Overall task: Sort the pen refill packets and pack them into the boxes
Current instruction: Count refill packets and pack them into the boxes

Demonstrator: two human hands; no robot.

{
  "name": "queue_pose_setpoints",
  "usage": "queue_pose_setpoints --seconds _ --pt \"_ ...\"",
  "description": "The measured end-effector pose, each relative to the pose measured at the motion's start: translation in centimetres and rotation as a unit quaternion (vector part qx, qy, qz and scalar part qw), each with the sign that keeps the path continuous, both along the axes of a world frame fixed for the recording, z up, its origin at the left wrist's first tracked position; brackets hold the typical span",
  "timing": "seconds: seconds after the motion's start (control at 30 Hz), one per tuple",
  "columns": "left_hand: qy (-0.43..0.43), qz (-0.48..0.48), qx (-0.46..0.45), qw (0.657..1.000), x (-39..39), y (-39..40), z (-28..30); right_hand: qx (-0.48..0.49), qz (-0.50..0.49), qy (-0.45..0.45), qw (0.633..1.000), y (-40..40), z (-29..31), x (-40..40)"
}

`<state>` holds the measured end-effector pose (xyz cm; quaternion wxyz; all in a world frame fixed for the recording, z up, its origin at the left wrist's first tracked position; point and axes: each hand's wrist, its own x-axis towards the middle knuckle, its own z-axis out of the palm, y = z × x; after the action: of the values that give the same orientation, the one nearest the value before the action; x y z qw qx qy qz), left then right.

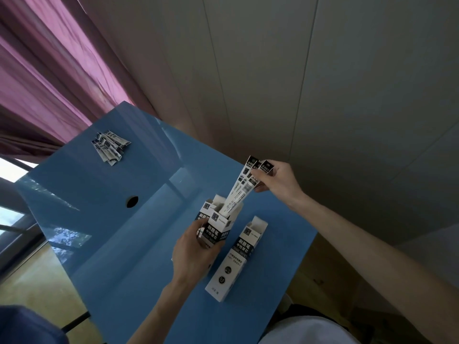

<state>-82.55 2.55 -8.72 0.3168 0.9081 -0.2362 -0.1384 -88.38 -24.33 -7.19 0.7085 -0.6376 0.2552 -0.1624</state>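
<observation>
My left hand (193,254) grips a white and black refill box (216,227) held upright with its top flaps open. A bundle of long white refill packets (239,192) with black tops slants down into that box's mouth, and my right hand (275,180) pinches the bundle near its upper end. A second box (236,259) of the same kind lies on the blue table (124,256) just right of my left hand, its top open. A loose pile of several more packets (109,147) lies at the table's far left corner.
A round cable hole (132,201) is in the table's middle. A pink curtain (49,70) hangs behind the far left edge, and a grey panelled wall (298,83) runs along the right. The table's right edge is just beyond the lying box.
</observation>
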Motion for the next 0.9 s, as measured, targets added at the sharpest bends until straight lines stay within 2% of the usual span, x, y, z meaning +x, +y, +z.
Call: queue_pose_setpoints --seconds 0.13,0.27,0.3,0.37,0.47,0.53,0.67,0.77,0.83,0.9 --pt "-0.012 -0.011 0.0 1.0 -0.4 -0.2 0.2 -0.034 0.078 0.036 0.996 0.8 1.7 -0.2" --pt "-0.017 -0.014 -0.011 1.0 -0.9 -0.5 0.2 -0.116 0.192 0.098 0.969 2.6 1.5 -0.5" --pt "-0.02 -0.012 -0.011 1.0 -0.9 -0.6 0.2 -0.149 0.191 0.103 0.965 3.0 1.2 -0.5" --pt "-0.025 -0.009 -0.008 1.0 -0.8 -0.8 0.3 -0.197 0.122 0.091 0.969 3.8 0.6 -0.4" --pt "-0.024 -0.007 -0.003 1.0 -0.7 -1.0 0.3 -0.171 0.007 0.057 0.984 5.1 -0.3 -0.4" --pt "-0.025 -0.006 -0.001 1.0 -0.7 -1.2 0.3 -0.177 0.034 0.091 0.979 5.9 -1.2 -0.2" --pt "-0.02 -0.001 0.007 1.0 -0.8 -1.4 0.2 -0.247 0.127 0.175 0.944 6.0 -2.1 0.2" --pt "-0.022 -0.001 0.006 1.0 -0.9 -1.2 0.2 -0.183 0.047 0.127 0.974 5.8 -1.8 -0.3" --pt "-0.025 0.002 0.008 1.0 -0.9 -1.2 0.3 -0.184 -0.006 0.087 0.979 6.1 -1.8 -0.6" --pt "-0.027 0.003 0.013 1.0 -0.9 -1.4 0.3 -0.216 0.038 0.102 0.97 6.6 -2.3 -0.4"
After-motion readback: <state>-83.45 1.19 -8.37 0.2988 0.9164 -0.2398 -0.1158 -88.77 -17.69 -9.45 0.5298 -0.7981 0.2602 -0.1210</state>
